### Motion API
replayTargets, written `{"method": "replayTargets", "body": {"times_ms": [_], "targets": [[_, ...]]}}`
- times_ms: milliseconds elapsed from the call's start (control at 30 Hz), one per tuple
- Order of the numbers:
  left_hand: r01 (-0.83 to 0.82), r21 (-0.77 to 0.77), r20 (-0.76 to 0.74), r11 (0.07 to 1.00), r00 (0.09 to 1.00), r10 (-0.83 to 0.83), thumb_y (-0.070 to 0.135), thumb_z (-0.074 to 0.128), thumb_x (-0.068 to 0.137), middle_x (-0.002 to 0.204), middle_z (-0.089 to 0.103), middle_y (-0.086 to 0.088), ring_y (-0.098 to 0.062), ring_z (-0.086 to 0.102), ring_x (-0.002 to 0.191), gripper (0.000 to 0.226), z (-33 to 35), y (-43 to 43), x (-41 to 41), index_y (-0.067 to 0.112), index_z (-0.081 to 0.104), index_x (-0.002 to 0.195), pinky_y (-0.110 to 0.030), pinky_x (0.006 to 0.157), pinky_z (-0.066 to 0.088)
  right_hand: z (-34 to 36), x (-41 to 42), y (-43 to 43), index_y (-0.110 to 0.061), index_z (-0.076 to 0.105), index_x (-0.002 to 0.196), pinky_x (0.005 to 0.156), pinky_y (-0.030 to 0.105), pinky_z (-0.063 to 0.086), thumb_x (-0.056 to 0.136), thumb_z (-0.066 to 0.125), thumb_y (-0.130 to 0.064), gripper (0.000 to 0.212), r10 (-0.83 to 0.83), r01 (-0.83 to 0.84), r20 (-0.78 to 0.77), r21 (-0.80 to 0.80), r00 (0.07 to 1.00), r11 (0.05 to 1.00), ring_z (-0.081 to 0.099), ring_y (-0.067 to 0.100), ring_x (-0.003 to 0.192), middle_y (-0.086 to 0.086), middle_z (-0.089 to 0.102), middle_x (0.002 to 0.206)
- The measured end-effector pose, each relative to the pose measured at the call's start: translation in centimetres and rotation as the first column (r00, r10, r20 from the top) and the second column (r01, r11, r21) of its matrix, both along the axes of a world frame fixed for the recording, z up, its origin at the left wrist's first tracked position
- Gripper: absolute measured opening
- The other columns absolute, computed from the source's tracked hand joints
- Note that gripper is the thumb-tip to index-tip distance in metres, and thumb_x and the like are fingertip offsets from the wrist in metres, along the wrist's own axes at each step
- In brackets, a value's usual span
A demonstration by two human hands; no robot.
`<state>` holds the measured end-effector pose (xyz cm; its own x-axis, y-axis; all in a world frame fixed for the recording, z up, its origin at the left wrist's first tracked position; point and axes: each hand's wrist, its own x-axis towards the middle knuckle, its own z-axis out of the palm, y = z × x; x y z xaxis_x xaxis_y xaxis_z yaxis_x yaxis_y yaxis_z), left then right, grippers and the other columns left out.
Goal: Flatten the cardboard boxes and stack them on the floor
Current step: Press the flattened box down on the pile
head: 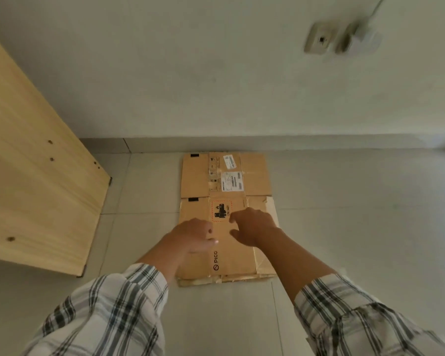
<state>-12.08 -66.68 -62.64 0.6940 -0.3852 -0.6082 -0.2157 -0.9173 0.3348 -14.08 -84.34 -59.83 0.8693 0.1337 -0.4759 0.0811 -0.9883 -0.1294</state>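
A flattened brown cardboard box (226, 181) lies on the tiled floor against the wall, with white shipping labels, black handling marks and "PICO" printed near its front. At the front edge more cardboard layers (216, 280) show beneath it. My left hand (193, 236) hovers over or rests on the box's left front part, fingers loosely curled and holding nothing. My right hand (252, 226) is over the box's right middle, fingers bent and apart, with nothing in it. Whether either hand touches the cardboard is unclear.
A light wooden panel of furniture (36, 176) stands at the left, its corner close to the box. The pale wall (216, 73) rises behind the box, with a socket and plug (344, 39) at the upper right. Grey floor tiles (357, 214) extend to the right.
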Motion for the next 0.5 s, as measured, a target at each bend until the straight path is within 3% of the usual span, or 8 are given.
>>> {"method": "replayTargets", "body": {"times_ms": [133,333,500], "targets": [[-0.040,-0.031,0.099,0.999,0.994,0.043,0.039,0.055,0.094,0.105,0.066,-0.002,-0.024,0.065,0.100,0.026,17.6,2.4,0.7,0.016,0.062,0.103,-0.037,0.082,0.051,18.1,1.6,2.4,-0.026,0.057,0.131,0.091,0.039,0.050,0.097,0.051,-0.036,0.035,0.025,-0.027,0.097,0.012,0.995,1.000,0.061,0.027,0.112,0.005,0.060,0.129],[-0.150,-0.164,0.284,0.975,0.939,0.192,0.039,0.055,0.093,0.102,0.070,0.003,-0.022,0.068,0.100,0.029,43.3,7.3,1.6,0.016,0.068,0.107,-0.039,0.088,0.055,43.6,4.0,9.1,-0.026,0.063,0.123,0.085,0.037,0.053,0.097,0.050,-0.034,0.031,0.049,-0.072,0.289,0.071,0.956,0.995,0.064,0.028,0.104,0.004,0.065,0.119],[-0.235,-0.225,0.477,0.945,0.820,0.317,0.044,0.056,0.091,0.109,0.071,0.011,-0.016,0.066,0.102,0.024,60.2,14.8,1.8,0.030,0.070,0.105,-0.036,0.088,0.054,59.6,5.0,17.1,-0.030,0.065,0.119,0.082,0.035,0.051,0.096,0.050,-0.037,0.029,0.063,-0.128,0.461,0.113,0.885,0.985,0.064,0.027,0.102,0.002,0.065,0.118]]}}
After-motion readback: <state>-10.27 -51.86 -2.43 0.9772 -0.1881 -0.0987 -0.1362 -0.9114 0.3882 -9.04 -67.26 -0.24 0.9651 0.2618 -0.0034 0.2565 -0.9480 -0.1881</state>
